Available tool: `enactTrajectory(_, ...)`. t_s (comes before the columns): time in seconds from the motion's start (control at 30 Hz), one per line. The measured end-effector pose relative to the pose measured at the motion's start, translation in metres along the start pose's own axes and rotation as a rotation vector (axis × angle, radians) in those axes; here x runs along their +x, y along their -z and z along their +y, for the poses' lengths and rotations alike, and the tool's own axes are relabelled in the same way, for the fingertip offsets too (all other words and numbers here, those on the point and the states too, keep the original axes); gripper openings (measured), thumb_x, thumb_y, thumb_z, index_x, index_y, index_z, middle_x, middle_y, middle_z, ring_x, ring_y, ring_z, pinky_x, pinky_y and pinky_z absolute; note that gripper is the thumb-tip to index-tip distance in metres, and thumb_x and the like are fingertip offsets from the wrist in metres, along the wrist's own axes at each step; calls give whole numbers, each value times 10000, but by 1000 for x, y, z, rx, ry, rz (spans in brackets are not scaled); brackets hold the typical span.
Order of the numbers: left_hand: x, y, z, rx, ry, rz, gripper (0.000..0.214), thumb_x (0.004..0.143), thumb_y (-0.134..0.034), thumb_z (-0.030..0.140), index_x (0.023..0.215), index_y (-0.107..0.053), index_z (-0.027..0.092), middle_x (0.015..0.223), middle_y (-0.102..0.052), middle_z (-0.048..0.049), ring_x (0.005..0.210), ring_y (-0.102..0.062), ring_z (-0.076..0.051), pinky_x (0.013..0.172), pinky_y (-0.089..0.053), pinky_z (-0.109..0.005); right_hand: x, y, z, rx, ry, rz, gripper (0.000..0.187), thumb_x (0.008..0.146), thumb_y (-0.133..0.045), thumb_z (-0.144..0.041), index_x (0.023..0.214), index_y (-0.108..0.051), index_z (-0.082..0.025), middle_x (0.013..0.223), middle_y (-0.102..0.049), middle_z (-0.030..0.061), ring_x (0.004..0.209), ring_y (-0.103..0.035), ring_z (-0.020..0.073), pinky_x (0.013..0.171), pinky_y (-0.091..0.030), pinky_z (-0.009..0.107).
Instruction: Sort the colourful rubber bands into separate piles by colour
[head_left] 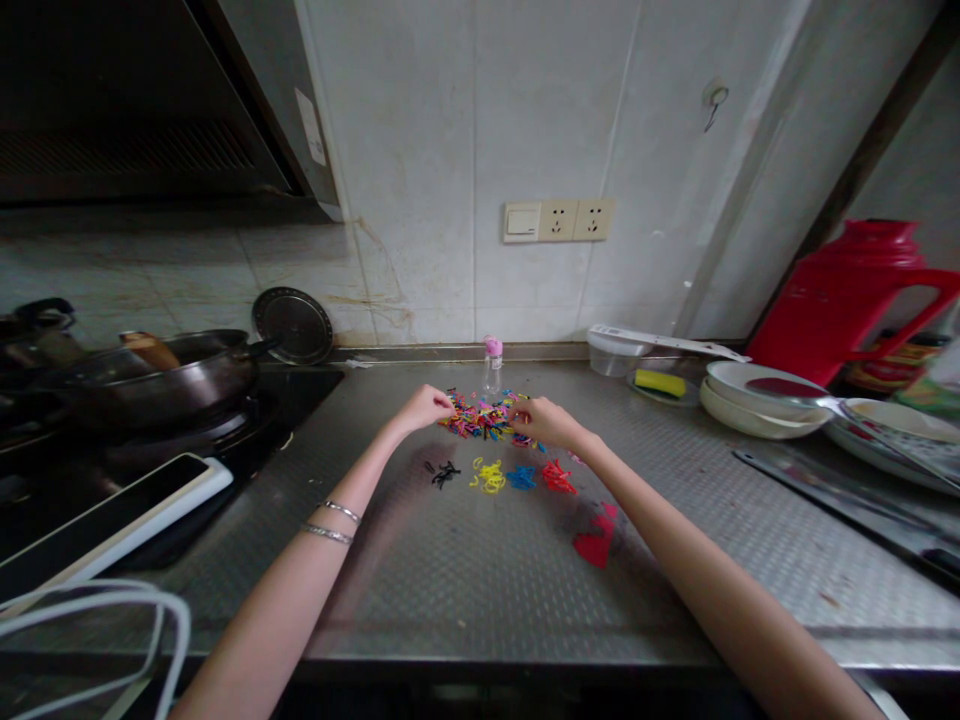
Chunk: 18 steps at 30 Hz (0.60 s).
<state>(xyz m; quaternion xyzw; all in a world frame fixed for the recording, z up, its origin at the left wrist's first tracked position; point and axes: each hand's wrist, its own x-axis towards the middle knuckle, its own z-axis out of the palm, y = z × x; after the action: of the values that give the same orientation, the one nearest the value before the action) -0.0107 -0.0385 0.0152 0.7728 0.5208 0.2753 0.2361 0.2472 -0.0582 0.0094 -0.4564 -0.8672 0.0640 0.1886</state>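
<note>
A heap of small mixed-colour bands [484, 415] lies on the steel counter [480, 580]. My left hand [426, 407] rests at the heap's left edge with its fingers pinched together. At the right edge, my right hand [541, 420] also has its fingers curled into the bands. What each pinch holds is too small to name. In front of the heap lie small sorted piles: black [445, 473], yellow [489, 475], blue [522, 478] and red [557, 477]. A small clear bottle with a pink cap [493, 365] stands just behind the heap.
A wok [161, 375] sits on the stove at the left, with a phone [112, 515] and white cable [97, 620] nearer me. At the right are stacked plates [761, 400], a red thermos jug [855, 295], a yellow sponge [660, 383] and a knife [847, 505].
</note>
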Motion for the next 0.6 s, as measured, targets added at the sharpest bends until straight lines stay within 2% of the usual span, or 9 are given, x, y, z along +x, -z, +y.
enactTrajectory(0.07, -4, -2, 11, -19, -42, -180, 225, 632, -605, 287, 737, -708, 117, 652, -658, -43, 568, -525, -114, 551, -362, -210, 0, -5, -2, -41, -11, -7, 197, 720, -509, -237, 869, -637, -218, 779, -636, 14, 661, -542, 119, 545, -319, 187)
enactTrajectory(0.17, -11, -10, 32, -27, -61, -469, 204, 609, -631, 282, 719, -713, 131, 594, -641, -21, 516, -491, -93, 508, -335, -191, 0, -14, -7, -67, 48, -39, 231, 721, -522, -226, 927, -626, -226, 916, -643, 31, 792, -566, 146, 640, -366, 196)
enactTrajectory(0.27, -17, -19, 48, -23, -68, -598, 194, 593, -648, 271, 715, -716, 137, 578, -633, -14, 490, -471, -83, 487, -318, -186, 1, -19, -10, -88, 71, -79, 267, 729, -530, -211, 984, -610, -212, 989, -631, 54, 894, -560, 163, 742, -380, 211)
enactTrajectory(0.4, -20, -24, 54, -47, -69, -614, 233, 600, -652, 320, 712, -713, 126, 523, -595, -6, 445, -421, -70, 455, -284, -191, 0, -23, -12, -126, 80, -93, 242, 762, -490, -162, 972, -605, -199, 993, -630, 66, 938, -555, 165, 793, -375, 219)
enactTrajectory(0.6, -13, -16, 40, -129, -50, -371, 259, 635, -612, 343, 704, -702, 111, 537, -595, -13, 485, -441, -82, 481, -304, -195, 1, -21, -11, -95, 59, -52, 261, 764, -463, -141, 968, -614, -201, 930, -641, 57, 847, -573, 151, 730, -384, 209)
